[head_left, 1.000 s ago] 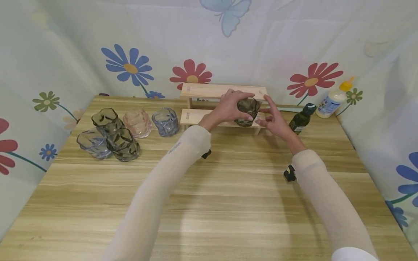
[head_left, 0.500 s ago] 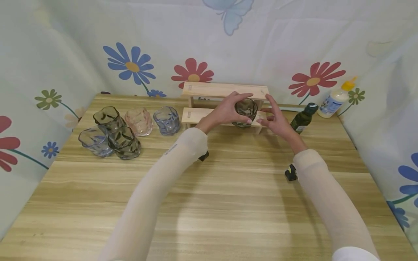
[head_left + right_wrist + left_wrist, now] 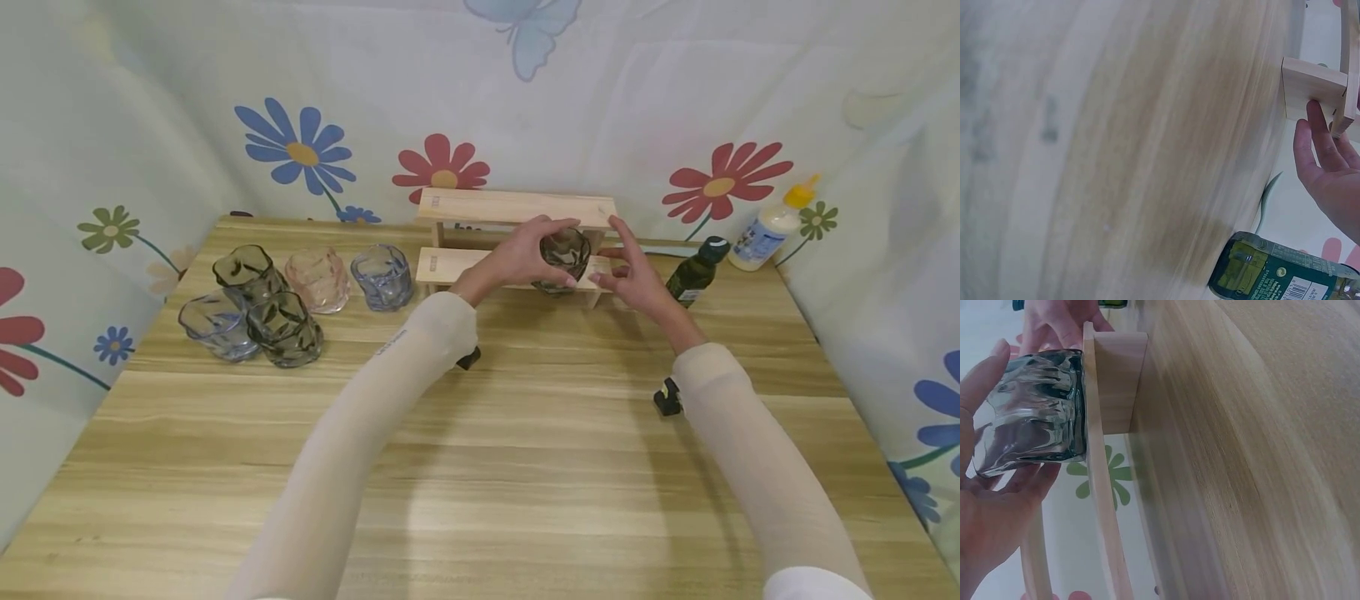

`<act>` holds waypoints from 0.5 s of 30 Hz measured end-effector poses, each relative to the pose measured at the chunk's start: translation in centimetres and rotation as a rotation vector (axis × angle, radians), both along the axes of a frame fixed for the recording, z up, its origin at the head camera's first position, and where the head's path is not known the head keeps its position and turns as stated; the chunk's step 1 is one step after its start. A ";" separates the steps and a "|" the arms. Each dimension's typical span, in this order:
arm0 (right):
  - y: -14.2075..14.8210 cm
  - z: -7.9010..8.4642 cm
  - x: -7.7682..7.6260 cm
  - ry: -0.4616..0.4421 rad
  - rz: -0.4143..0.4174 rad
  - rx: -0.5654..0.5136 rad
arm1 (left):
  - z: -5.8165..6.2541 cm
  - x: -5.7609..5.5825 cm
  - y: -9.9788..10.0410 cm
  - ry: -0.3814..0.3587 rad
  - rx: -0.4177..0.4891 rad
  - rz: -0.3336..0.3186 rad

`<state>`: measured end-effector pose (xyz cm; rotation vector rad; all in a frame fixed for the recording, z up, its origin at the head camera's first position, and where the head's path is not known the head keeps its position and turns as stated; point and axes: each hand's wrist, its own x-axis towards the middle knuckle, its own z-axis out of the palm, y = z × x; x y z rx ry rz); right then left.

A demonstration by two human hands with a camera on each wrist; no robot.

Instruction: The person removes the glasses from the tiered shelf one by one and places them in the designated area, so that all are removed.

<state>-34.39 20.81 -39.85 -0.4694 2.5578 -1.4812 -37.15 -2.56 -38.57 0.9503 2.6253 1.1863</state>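
Observation:
In the head view a two-tier wooden shelf (image 3: 517,207) stands at the back of the table. My left hand (image 3: 517,254) holds a dark grey glass tumbler (image 3: 564,254), thumb in front and fingers round the far side. The left wrist view has the tumbler (image 3: 1038,412) upright, its base against the lower board (image 3: 1099,450). My right hand (image 3: 633,271) grips the shelf's right end. Its index finger reaches the upper board's corner and its thumb lies at the lower board. In the right wrist view, fingers (image 3: 1319,134) touch the end near the leg (image 3: 1310,87); the thumb is hidden there.
To the left stand several tumblers: two dark grey (image 3: 246,275), one pink (image 3: 317,281), two bluish (image 3: 381,277). A green bottle (image 3: 696,273) is close to my right wrist. Behind it is a white bottle with a yellow cap (image 3: 765,233). A flowered curtain (image 3: 585,125) backs the table.
The tumbler and my left hand have shifted slightly left along the lower board since a second ago. My right hand keeps its place at the shelf's end.

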 end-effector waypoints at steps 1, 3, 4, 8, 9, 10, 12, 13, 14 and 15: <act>0.0 0.0 0.0 -0.004 0.001 0.000 | 0.0 0.1 -0.1 0.006 -0.002 -0.001; 0.0 -0.2 -0.1 -0.008 0.003 0.001 | 0.0 0.2 -0.3 0.008 -0.007 -0.003; 0.0 -0.3 -0.2 -0.011 0.005 0.000 | 0.0 0.3 -0.4 0.007 -0.004 -0.005; 0.0 -0.4 -0.2 -0.013 -0.001 -0.005 | 0.0 0.7 -1.0 0.002 0.008 -0.001; 0.1 -0.5 -0.3 -0.012 -0.003 -0.008 | 0.1 0.8 -1.2 0.005 0.007 0.003; 0.1 -0.6 -0.4 -0.010 -0.006 -0.011 | 0.1 1.0 -1.4 0.009 0.002 0.008; 0.3 -1.1 -0.7 -0.004 -0.010 -0.017 | 0.2 1.3 -1.9 0.016 -0.010 0.017; 0.4 -1.4 -1.0 0.003 -0.011 -0.018 | 0.3 1.5 -2.2 0.016 -0.016 0.020; 0.6 -1.7 -1.3 0.011 -0.013 -0.020 | 0.4 1.7 -2.5 0.019 -0.021 0.023; 0.8 -2.0 -1.5 0.018 -0.015 -0.022 | 0.5 2.0 -2.8 0.024 -0.028 0.023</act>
